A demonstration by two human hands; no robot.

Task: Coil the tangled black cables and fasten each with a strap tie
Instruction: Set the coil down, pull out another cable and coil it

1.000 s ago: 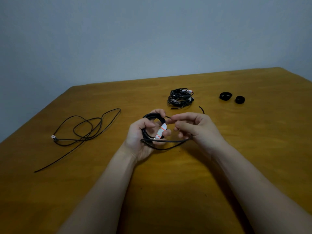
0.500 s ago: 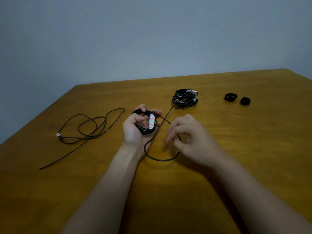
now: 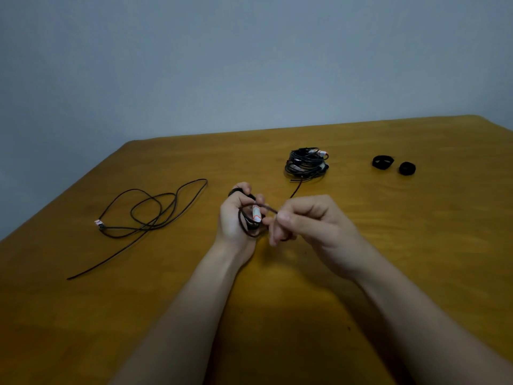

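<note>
Left hand (image 3: 232, 218) around thin coiled cable (image 3: 244, 230)

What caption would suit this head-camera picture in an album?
Left hand holds a partly coiled black cable while the right hand pinches its loose strand.

Black cable coil (image 3: 248, 222) with white, red-edged plug (image 3: 256, 214), black loose cable (image 3: 150, 215), black strap ties (image 3: 382, 162), amber wood-grain tabletop (image 3: 388, 245), grey-blue wall (image 3: 249, 56).

Wooden table (image 3: 416, 245), plain grey-blue wall (image 3: 249, 65), dim light
</note>
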